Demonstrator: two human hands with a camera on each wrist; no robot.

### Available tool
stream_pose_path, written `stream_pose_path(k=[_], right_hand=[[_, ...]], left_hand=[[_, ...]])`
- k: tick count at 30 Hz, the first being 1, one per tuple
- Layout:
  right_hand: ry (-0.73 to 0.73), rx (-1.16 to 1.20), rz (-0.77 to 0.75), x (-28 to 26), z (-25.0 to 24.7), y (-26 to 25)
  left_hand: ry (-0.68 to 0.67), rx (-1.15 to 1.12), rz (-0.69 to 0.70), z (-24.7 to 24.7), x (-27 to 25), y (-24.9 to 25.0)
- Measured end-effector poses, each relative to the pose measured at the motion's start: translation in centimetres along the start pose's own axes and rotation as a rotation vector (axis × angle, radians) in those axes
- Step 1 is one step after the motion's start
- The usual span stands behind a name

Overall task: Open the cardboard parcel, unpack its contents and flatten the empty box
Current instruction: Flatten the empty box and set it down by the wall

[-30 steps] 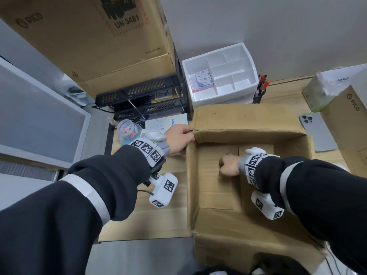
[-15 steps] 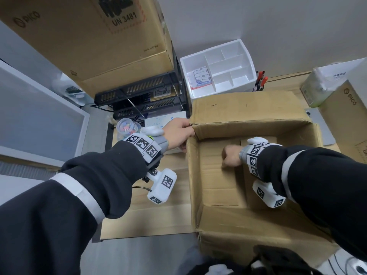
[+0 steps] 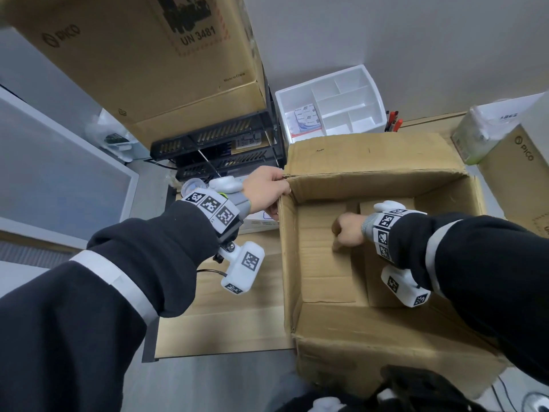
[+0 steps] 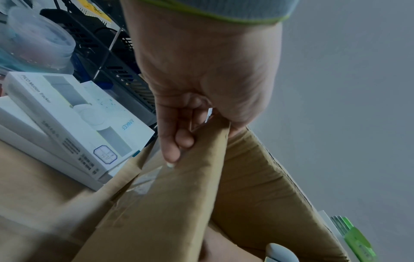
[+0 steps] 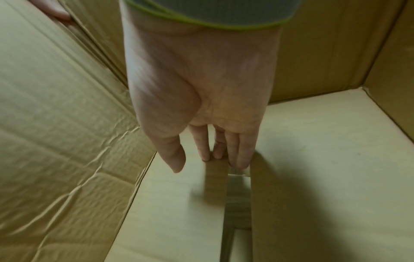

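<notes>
The open cardboard box (image 3: pixel 371 352) stands on the wooden table with its top flaps folded out; nothing shows inside it. My left hand (image 3: pixel 267 188) grips its far-left corner. In the left wrist view, the left hand (image 4: pixel 190 124) has its fingers curled over the wall (image 4: pixel 179 203) and the thumb inside. My right hand (image 3: pixel 347 233) reaches down inside. In the right wrist view, the right hand (image 5: pixel 206 159) has straight fingers, with the tips touching the bottom flaps at the gap (image 5: pixel 237 203) between them.
A white compartment organiser (image 3: pixel 329 105) and pens (image 3: pixel 393 120) stand behind the box. A large brown carton (image 3: pixel 148 55) sits on a black wire rack (image 3: pixel 214 150) at the back left. White product boxes (image 4: pixel 67 115) and a plastic tub (image 4: pixel 38 40) lie beside my left hand. Another carton (image 3: pixel 517 173) is at the right.
Both hands keep their places: the left on the box corner, the right on the bottom flaps. The view has shifted slightly, and the box's far-right side now covers the phone seen earlier.
</notes>
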State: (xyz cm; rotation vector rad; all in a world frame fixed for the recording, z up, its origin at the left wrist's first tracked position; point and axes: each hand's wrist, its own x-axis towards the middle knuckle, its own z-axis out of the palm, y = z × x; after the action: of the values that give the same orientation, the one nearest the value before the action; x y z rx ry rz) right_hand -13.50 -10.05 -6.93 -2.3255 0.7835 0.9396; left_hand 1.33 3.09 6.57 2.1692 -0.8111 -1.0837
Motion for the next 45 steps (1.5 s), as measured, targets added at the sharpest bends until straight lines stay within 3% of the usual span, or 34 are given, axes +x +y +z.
stream_pose_path(k=[17, 23, 28, 33, 38, 41, 45], right_hand=[[-0.145, -0.183, -0.044, -4.3, -4.4, -3.4], [-0.11, -0.226, -0.055, -5.9, -6.5, -4.5], [-0.231, -0.223, 0.073, -7.6, -9.8, -2.5], [-0.201, -0.166, 0.101, -7.4, -9.5, 0.7], [-0.314, -0.429, 0.256, -8.0, -8.2, 1.5], [-0.287, -0.452, 0.203, -8.9, -8.8, 0.2], [-0.16, -0.204, 0.033, -10.2, -11.8, -2.1]], left_hand=[[0.098, -0.049, 0.014, -3.4, -1.7, 5.6], [0.103, -0.004, 0.008, -3.8, -2.2, 6.4], [0.094, 0.053, -0.05, -4.6, -2.2, 6.5], [0.061, 0.048, -0.067, -5.7, -1.7, 6.9], [0.057, 0.046, -0.096, -6.2, -1.7, 7.5], [0.066, 0.07, -0.144, -6.4, -1.5, 7.5], [0.052, 0.071, -0.204, -6.2, -1.2, 7.3]])
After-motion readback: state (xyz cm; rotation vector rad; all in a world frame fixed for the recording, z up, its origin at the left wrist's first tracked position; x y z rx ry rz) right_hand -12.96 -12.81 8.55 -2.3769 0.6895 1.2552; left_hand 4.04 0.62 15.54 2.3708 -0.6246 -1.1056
